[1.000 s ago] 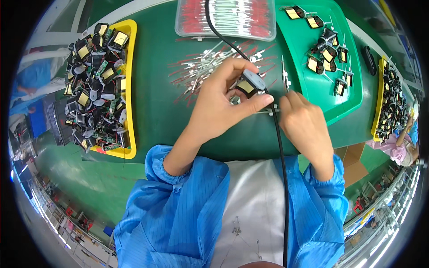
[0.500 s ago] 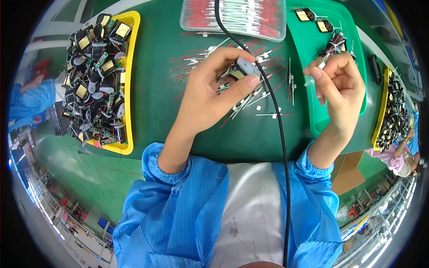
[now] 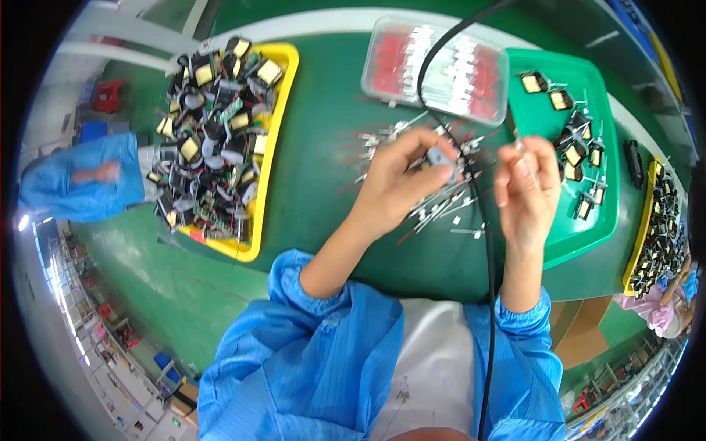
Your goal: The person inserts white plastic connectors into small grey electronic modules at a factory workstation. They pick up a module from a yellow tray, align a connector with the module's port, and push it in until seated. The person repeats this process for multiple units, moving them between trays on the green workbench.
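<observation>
My left hand (image 3: 401, 180) holds a small grey-and-yellow transformer part (image 3: 440, 156) pinched between thumb and fingers above the green table. My right hand (image 3: 528, 187) is raised beside it, fingers pinched on a thin metal pin (image 3: 517, 141). The two hands are a short gap apart. Loose pins with red ends (image 3: 434, 202) lie scattered on the table under and between the hands. A black cable (image 3: 482, 242) hangs down between my hands.
A yellow tray (image 3: 259, 192) full of several black-and-yellow parts sits at the left. A clear box (image 3: 441, 70) of red-tipped pins stands at the back. A green tray (image 3: 599, 213) with several finished parts lies right; another yellow tray (image 3: 641, 242) is far right.
My right hand lifted off the part, moved right and up, and now holds a pin. My left hand kept the part and stayed raised above the table.
</observation>
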`<act>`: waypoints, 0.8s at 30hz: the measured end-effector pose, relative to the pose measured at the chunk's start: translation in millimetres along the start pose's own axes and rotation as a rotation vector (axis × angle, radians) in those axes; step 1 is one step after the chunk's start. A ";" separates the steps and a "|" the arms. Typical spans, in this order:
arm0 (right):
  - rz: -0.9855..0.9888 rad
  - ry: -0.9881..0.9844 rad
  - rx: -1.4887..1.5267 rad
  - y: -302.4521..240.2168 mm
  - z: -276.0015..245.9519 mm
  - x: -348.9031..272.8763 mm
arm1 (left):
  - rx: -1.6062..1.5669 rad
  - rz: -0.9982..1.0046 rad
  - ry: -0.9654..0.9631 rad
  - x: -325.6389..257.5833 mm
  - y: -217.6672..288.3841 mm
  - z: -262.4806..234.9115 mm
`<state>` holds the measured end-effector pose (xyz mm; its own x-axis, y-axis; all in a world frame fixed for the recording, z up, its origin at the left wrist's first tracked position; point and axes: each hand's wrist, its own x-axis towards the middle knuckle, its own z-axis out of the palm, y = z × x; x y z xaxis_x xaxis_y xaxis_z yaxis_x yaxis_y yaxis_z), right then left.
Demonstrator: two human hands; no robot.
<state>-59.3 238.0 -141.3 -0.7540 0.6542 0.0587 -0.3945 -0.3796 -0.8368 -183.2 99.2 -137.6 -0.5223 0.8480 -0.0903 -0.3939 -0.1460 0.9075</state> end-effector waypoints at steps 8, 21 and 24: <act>-0.045 -0.011 0.110 -10.4 1.6 -5.7 | 0.176 -0.019 -0.014 -4.3 -1.2 13.4; 0.183 -0.213 -0.107 -8.6 5.1 -11.8 | 0.091 -0.033 -0.192 -12.0 -1.4 13.6; 0.212 -0.228 -0.027 -9.4 9.2 -12.0 | 0.142 0.026 -0.233 -9.9 -5.3 7.2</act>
<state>-51.4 227.7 -129.2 -0.9178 0.3971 -0.0006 -0.2040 -0.4728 -0.8572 -170.5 95.3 -138.6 -0.3359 0.9418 0.0153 -0.2639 -0.1097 0.9583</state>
